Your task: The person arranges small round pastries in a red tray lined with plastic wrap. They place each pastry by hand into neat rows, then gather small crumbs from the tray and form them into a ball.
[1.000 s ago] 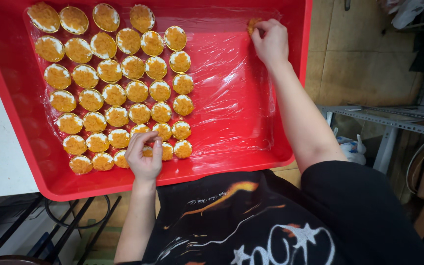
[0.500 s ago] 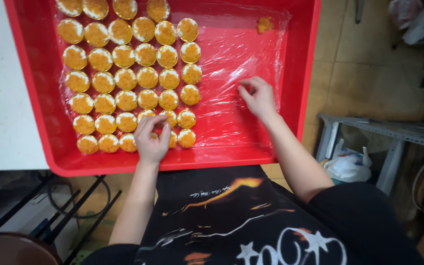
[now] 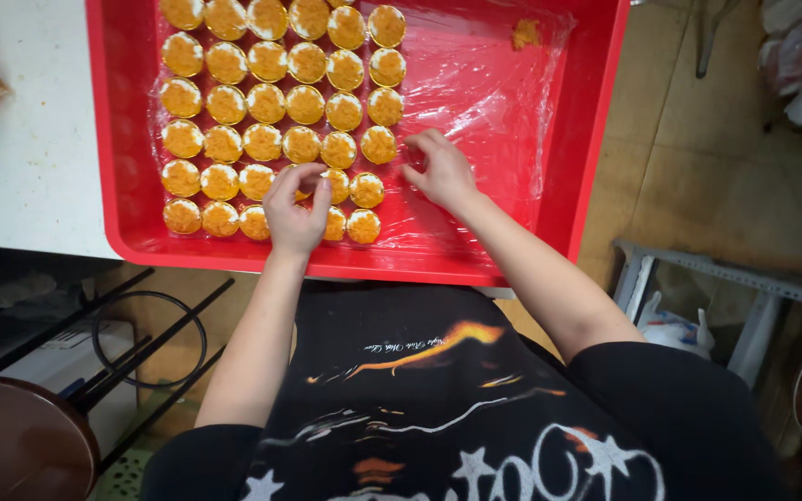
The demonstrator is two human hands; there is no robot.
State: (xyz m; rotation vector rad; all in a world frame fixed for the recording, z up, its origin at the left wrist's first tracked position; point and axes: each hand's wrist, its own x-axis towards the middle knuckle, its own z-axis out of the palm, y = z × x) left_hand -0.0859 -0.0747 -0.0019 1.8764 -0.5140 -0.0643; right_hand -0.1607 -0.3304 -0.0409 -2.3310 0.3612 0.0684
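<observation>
A red tray [image 3: 596, 139] lined with clear plastic film [image 3: 475, 93] holds several rows of round golden pastries [image 3: 266, 102] on its left half. My left hand [image 3: 294, 213] reaches into the near rows, its thumb and forefinger pinched around one pastry [image 3: 301, 173], which is mostly hidden. My right hand [image 3: 440, 172] lies on the film just right of the rows, fingers bent and apart, fingertips close to the outermost pastry [image 3: 379, 145]. Nothing shows in that hand.
A small orange lump [image 3: 524, 34] lies on the film in the tray's far right corner. The tray sits on a white tabletop [image 3: 30, 167]. A metal rack [image 3: 726, 278] stands on the tiled floor at right, a brown round object [image 3: 11, 445] at lower left.
My right hand has come back from the tray's far right corner to the film beside the pastries. My left hand has stayed at the near rows, its fingers now closed round one pastry.
</observation>
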